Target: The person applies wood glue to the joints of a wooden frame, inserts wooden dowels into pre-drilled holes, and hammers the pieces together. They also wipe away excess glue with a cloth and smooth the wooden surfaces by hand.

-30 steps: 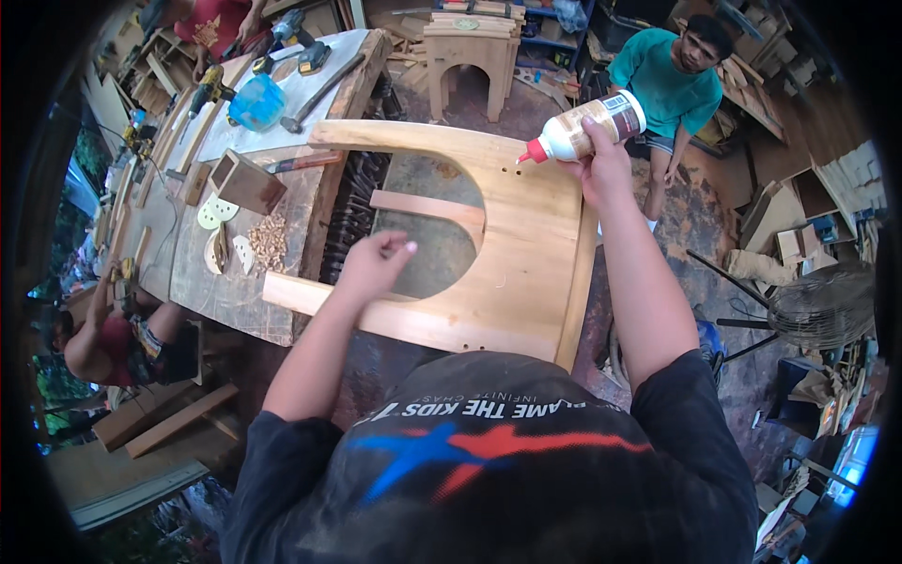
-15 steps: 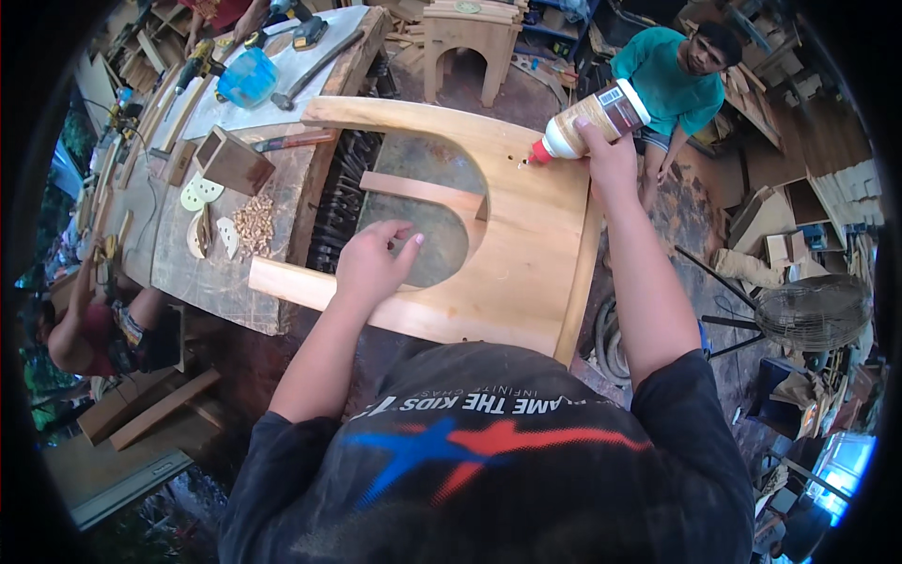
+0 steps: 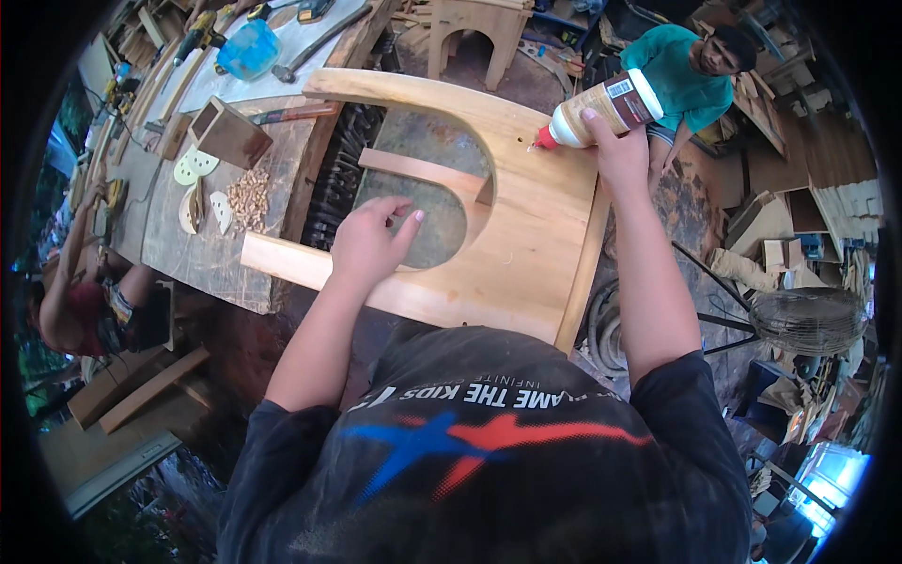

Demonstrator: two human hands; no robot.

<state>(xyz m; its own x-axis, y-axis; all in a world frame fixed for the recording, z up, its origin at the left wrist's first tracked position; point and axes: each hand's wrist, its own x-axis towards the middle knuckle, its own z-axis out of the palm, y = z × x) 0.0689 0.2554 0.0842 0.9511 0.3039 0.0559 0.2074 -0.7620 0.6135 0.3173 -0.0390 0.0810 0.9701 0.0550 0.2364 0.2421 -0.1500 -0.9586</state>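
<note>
My right hand (image 3: pixel 620 150) grips a glue bottle (image 3: pixel 601 108), white with a brown label and a red nozzle. The bottle is tilted, its tip at a small hole near the far edge of a pale wooden panel (image 3: pixel 536 226). A little white glue shows by the tip. The panel has an arch-shaped cutout, and a curved wooden piece (image 3: pixel 413 167) shows through it. Over the near side of the cutout is my left hand (image 3: pixel 371 240), its thumb and fingers curled close together. Whatever lies between those fingertips is hidden or too small to name.
Left of the panel is a workbench (image 3: pixel 160 235) with a pile of small wooden plugs (image 3: pixel 247 199), sanding discs (image 3: pixel 194 164), a wooden box (image 3: pixel 228 133), a hammer (image 3: pixel 319 45) and a blue container (image 3: pixel 248 50). A person (image 3: pixel 681 80) is beyond the bottle. A fan (image 3: pixel 808 321) stands right.
The glue bottle has shifted slightly right, its tip moving off one hole to the spot beside it. My left hand keeps its curled pose, and the whole view has shifted a little.
</note>
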